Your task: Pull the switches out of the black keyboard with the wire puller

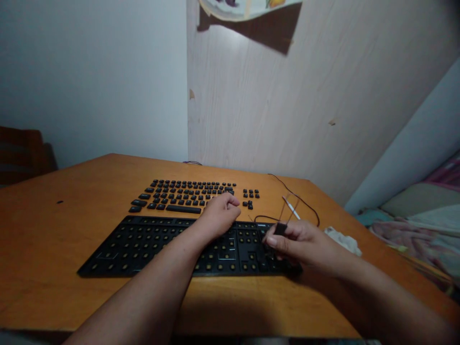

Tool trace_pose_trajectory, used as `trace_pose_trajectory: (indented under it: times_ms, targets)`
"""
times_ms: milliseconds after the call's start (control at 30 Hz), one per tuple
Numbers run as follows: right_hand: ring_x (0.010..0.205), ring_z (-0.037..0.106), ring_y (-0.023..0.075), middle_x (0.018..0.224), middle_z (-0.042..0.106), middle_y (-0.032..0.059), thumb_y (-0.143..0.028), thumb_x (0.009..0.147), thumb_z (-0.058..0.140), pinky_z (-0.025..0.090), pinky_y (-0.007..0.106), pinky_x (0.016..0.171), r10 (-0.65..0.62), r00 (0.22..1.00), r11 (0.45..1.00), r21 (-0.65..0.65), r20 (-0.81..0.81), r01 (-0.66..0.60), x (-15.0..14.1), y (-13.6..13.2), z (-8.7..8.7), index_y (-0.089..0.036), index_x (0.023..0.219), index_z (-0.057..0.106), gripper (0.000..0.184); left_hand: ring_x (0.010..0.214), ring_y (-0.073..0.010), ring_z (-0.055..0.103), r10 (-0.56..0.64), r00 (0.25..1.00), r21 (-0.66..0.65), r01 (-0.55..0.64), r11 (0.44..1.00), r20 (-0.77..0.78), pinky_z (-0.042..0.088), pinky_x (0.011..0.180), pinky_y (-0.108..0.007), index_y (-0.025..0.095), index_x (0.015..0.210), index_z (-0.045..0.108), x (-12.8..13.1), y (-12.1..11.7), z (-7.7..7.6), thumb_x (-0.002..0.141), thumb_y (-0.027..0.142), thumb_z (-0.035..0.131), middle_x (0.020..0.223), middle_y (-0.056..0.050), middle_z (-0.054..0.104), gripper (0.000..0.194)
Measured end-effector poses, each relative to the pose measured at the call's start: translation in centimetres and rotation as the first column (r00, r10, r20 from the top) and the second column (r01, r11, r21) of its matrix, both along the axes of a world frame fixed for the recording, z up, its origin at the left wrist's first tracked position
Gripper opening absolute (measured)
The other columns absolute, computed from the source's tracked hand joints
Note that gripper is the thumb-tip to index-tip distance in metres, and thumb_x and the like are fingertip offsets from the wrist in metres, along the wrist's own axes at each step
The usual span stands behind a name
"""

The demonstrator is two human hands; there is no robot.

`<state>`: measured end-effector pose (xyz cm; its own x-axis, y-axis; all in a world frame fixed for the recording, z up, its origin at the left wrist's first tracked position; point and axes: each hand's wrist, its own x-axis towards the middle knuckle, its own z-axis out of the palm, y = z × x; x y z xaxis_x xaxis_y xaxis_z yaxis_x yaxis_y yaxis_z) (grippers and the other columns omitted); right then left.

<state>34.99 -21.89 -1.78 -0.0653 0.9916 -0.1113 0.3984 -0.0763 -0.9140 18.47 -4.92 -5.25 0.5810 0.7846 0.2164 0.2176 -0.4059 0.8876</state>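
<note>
A black keyboard (154, 244) with most of its keycaps off lies across the table, its bare switches showing. Beyond it, loose black keycaps (183, 195) are laid out in keyboard order. My left hand (221, 213) is closed above the keyboard's back edge, beside the keycaps; the curled fingers hide whatever may be in them. At the keyboard's right end, my right hand (298, 239) grips the black handle of a wire keycap puller (281, 228), whose two thin wires point up and away. That hand hides part of the number pad.
A white pen-like stick (292, 209) and a dark cable (305, 201) lie at the back right. A crumpled white tissue (343, 241) is right of my hand. One small black piece (60, 201) sits far left on the wooden table (89, 187). Walls rise behind.
</note>
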Motion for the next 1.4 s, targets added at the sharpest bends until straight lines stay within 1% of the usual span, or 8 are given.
trace_pose_trajectory:
  times_ms: [200,367,567,667,800,1067,1167,1400]
  targets:
    - [0.055,0.041,0.0085,0.063,0.048,-0.0029,-0.05,0.088,0.058,0.032,0.021,0.05,0.071,0.997,0.995,0.064,0.03,-0.073,-0.8,-0.8,-1.2,-0.015,0.087,0.067,0.036,0.068,-0.0143,0.055,-0.003,1.0,0.022,0.003,1.0,-0.016,0.038,0.059,-0.022,0.017,0.087,0.063,0.0,0.2,-0.4,0.073,0.022,0.058,0.075,-0.001,0.063,0.015]
    - [0.058,0.04,0.0093,0.065,0.05,-0.003,-0.044,0.092,0.052,0.032,0.021,0.053,0.106,0.981,0.984,0.123,0.164,-0.127,-1.4,-0.8,-1.6,-0.017,0.084,0.066,0.032,0.063,-0.0131,0.051,0.007,1.0,0.013,-0.007,1.0,-0.018,0.035,0.057,-0.022,0.018,0.082,0.063,0.0,-0.1,-0.1,0.071,0.018,0.058,0.069,0.0,0.06,0.012]
    - [0.067,0.051,0.012,0.072,0.059,-0.0014,-0.032,0.095,0.047,0.039,0.023,0.063,0.11,0.931,0.966,0.184,0.347,-0.182,-3.0,-1.2,-1.3,-0.018,0.075,0.06,0.028,0.062,-0.0122,0.05,0.002,1.0,0.038,-0.002,0.999,-0.007,0.035,0.058,-0.022,0.017,0.081,0.063,0.1,-0.1,-0.4,0.071,0.017,0.059,0.068,0.001,0.058,0.011]
    - [0.068,0.053,0.0137,0.073,0.061,0.0,-0.032,0.094,0.047,0.04,0.025,0.064,0.022,0.941,0.984,0.16,0.339,-0.081,-3.6,-1.6,-1.9,-0.019,0.078,0.061,0.025,0.063,-0.0125,0.051,-0.017,1.0,0.059,0.018,0.998,-0.008,0.037,0.059,-0.022,0.017,0.082,0.063,0.2,-0.2,-0.5,0.072,0.019,0.058,0.069,0.001,0.058,0.011]
    - [0.065,0.052,0.0144,0.07,0.059,0.0004,-0.041,0.092,0.05,0.04,0.025,0.06,-0.12,0.966,0.988,0.118,0.229,0.095,-4.1,-1.7,-2.6,-0.019,0.077,0.06,0.029,0.062,-0.0126,0.051,-0.032,0.999,0.06,0.032,0.998,-0.015,0.038,0.058,-0.023,0.017,0.083,0.063,0.2,-0.5,-0.5,0.072,0.019,0.057,0.067,0.001,0.057,0.012]
    - [0.069,0.052,0.0149,0.073,0.057,-0.0001,-0.029,0.093,0.047,0.041,0.024,0.064,-0.266,0.953,0.935,0.278,0.146,0.218,-4.7,-1.6,-3.4,-0.02,0.077,0.051,0.018,0.062,-0.0131,0.053,-0.082,0.984,0.08,0.096,0.992,-0.159,0.033,0.053,-0.022,0.017,0.086,0.063,0.1,-0.9,-0.2,0.072,0.017,0.054,0.068,0.0,0.06,0.017]
    - [0.069,0.05,0.0147,0.072,0.055,-0.0006,-0.029,0.092,0.047,0.04,0.024,0.064,-0.307,0.942,0.911,0.329,0.137,0.249,-4.6,-1.7,-4.0,-0.021,0.074,0.048,0.02,0.065,-0.014,0.055,-0.09,0.977,0.089,0.109,0.99,-0.195,0.034,0.054,-0.023,0.017,0.088,0.063,0.2,-0.9,-0.3,0.072,0.018,0.053,0.072,-0.001,0.062,0.019]
    - [0.06,0.043,0.0133,0.064,0.045,-0.0031,-0.034,0.091,0.049,0.035,0.024,0.055,-0.386,0.914,0.887,0.322,0.127,0.33,-4.3,-2.2,-4.4,-0.02,0.072,0.047,0.024,0.067,-0.0147,0.055,-0.078,0.979,0.08,0.094,0.992,-0.189,0.036,0.056,-0.023,0.018,0.087,0.063,0.3,-1.0,-0.5,0.07,0.019,0.055,0.072,0.0,0.061,0.018]
